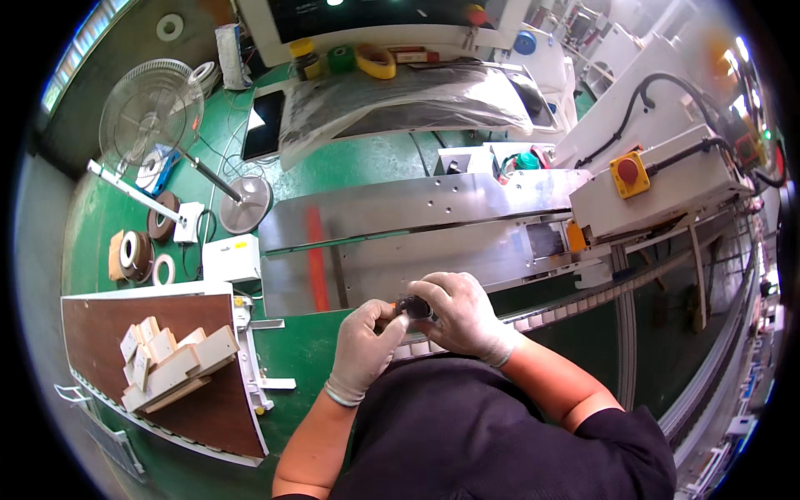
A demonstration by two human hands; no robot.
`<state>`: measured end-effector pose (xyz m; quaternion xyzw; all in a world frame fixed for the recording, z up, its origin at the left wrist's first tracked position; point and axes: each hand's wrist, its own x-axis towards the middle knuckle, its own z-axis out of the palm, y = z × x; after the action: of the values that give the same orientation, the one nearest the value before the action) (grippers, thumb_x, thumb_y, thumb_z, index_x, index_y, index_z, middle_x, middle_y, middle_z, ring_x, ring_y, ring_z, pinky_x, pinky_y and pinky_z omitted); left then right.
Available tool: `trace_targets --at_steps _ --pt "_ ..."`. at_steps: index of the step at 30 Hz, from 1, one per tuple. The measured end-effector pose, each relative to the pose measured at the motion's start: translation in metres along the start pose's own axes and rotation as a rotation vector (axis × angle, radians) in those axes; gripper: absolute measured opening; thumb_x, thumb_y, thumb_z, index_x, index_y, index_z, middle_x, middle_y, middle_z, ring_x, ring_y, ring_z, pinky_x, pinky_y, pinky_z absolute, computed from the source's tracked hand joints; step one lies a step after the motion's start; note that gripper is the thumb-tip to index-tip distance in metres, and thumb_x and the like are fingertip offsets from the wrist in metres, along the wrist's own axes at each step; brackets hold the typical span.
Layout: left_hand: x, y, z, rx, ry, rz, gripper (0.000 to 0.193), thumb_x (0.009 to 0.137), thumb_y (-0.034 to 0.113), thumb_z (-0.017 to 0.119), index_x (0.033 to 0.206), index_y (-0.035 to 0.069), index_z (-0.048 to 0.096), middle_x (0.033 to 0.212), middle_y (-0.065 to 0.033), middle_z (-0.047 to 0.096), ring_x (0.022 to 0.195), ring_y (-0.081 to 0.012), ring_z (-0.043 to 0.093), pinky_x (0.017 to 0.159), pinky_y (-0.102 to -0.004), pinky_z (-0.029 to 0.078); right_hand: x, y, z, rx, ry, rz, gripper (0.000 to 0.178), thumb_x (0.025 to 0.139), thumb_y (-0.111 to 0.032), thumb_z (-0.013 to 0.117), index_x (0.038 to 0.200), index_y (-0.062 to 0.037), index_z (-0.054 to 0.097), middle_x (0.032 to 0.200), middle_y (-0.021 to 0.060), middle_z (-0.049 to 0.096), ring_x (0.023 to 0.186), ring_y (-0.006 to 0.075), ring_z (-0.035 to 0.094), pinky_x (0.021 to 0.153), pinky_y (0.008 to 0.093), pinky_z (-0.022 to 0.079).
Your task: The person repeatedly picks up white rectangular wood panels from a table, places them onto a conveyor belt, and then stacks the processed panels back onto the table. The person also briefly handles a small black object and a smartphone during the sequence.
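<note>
Both my hands wear pale gloves and meet in front of my body, at the near edge of a metal machine table (392,275). Between them is a small dark rounded object (414,307) with a bit of orange at its left side; its kind is too small and covered to make out. My left hand (364,343) pinches it from the left with thumb and fingers. My right hand (460,315) curls over it from the right, fingertips on its top. The fingers cover much of the object.
Left, a brown-topped stand (212,400) bears a pile of pale wooden boards (179,367). A fan (150,121) and tape rolls (133,254) stand beyond. Right is a machine housing with a red stop button (628,172). Plastic film (417,104) covers the far bench.
</note>
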<state>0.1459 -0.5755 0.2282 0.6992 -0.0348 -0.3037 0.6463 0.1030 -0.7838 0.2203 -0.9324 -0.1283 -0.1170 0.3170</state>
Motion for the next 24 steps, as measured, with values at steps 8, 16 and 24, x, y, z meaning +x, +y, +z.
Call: trace_targets --at_steps 8,16,24 --pt "0.039 0.015 0.045 0.503 -0.155 0.069 0.021 0.093 0.019 0.075 0.092 -0.001 0.069 0.075 -0.0030 0.062 0.067 -0.0091 0.057 0.063 -0.0282 0.046 -0.028 0.057 -0.021 0.034 0.009 -0.038 0.059 0.072 -0.014 0.087 0.127 -0.0080 0.064 0.114 0.0121 0.070 0.099 0.0334 0.071 0.083 0.0471 0.054" --pt "0.059 0.018 0.070 0.710 -0.184 0.068 0.026 0.093 0.022 0.077 0.102 -0.001 0.070 0.091 -0.0089 0.068 0.082 -0.0146 0.065 0.076 -0.0317 0.052 -0.029 0.100 -0.020 0.212 0.006 -0.050 0.065 0.067 -0.014 0.089 0.127 -0.0074 0.064 0.112 0.0123 0.070 0.097 0.0342 0.071 0.081 0.0474 0.055" --pt "0.059 -0.019 0.079 0.005 0.041 -0.023 0.036 0.105 0.013 0.067 0.136 -0.004 0.058 0.124 -0.0072 0.067 0.115 -0.0138 0.063 0.105 -0.0315 0.049 0.001 0.093 -0.014 0.241 0.051 -0.011 0.056 0.072 -0.013 0.084 0.124 -0.0065 0.066 0.114 0.0142 0.072 0.100 0.0378 0.071 0.084 0.0503 0.056"
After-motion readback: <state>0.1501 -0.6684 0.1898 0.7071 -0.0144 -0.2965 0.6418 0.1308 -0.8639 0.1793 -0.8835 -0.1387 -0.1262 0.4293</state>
